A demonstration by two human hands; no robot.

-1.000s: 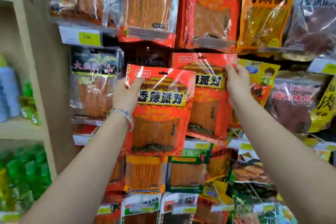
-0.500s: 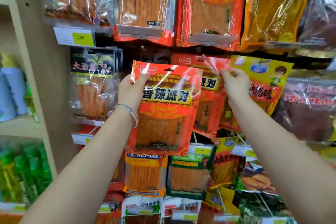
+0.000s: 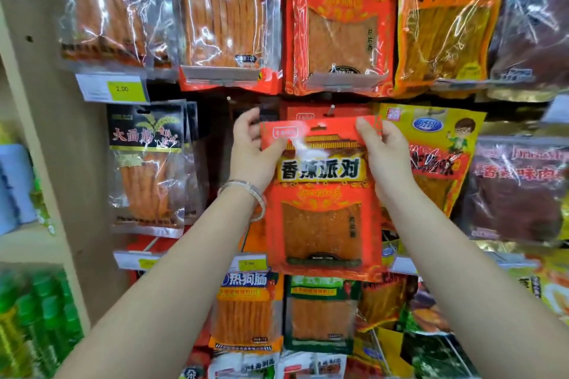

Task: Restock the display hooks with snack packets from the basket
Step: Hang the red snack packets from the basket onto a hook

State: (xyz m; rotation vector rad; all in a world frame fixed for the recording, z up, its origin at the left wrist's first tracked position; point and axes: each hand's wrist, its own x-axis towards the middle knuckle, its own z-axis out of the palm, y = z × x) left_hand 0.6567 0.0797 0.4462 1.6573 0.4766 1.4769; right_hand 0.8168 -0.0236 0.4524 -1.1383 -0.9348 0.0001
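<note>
Two hands, one item. Nearest us: left hand [image 3: 251, 151], bracelet [image 3: 246, 191] at the wrist, thumb and fingers pinching the upper left corner of the red snack packet [image 3: 323, 209]. The right hand [image 3: 385, 154] pinches the upper right corner likewise. Both grips are closed on the header strip, either side of the hang hole [image 3: 320, 125].

Item: flat glossy pouch, held upright before the middle row, its top edge just below the hook [image 3: 332, 108]. We judge it light, thin and floppy. The film looks slippery and quick to crease, and the flat sheet inside could bend.

Best hold, in our view: the stiffer sealed header near both corners, leaving the hole free for the prong.

Behind: a matching hung packet [image 3: 304, 115] already on that hook. A yellow packet [image 3: 437, 144] is just beside it on the right, and a black packet [image 3: 144, 163] is off to the left. Larger packets [image 3: 338, 24] fill the row above.

Basket: not in view.
</note>
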